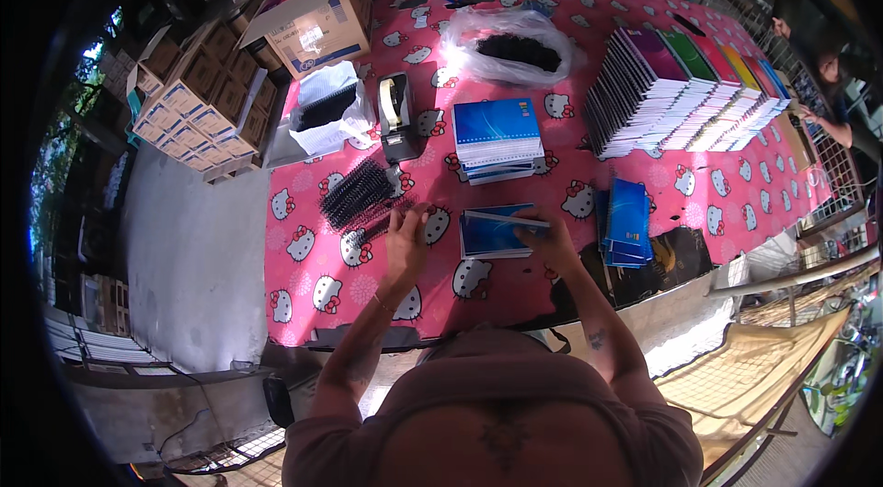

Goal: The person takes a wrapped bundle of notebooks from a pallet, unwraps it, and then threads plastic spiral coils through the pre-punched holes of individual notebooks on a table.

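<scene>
My left hand (pixel 407 243) is at the right edge of a pile of black plastic spiral binding coils (pixel 354 196). Its fingers are closed round the end of one coil (pixel 375 229), partly hidden by the hand. With my right hand (pixel 554 240) I grip the right end of a blue-covered notebook (pixel 501 218), thumb on top. It lies over a low stack of blue notebooks (pixel 483 243) in front of me. Just beyond stands a taller stack of blue-covered, hole-punched pages (pixel 497 124). More blue notebooks (pixel 628 222) lie to the right of my right hand.
Beyond are a tape dispenser (pixel 397 119), a white bag of black coils (pixel 326 110) and a clear plastic bag (pixel 515 50). Bound notebooks in several colours (pixel 681 87) stand at the right. Cardboard boxes (pixel 313 27) stand at the far left. People are at the far edges.
</scene>
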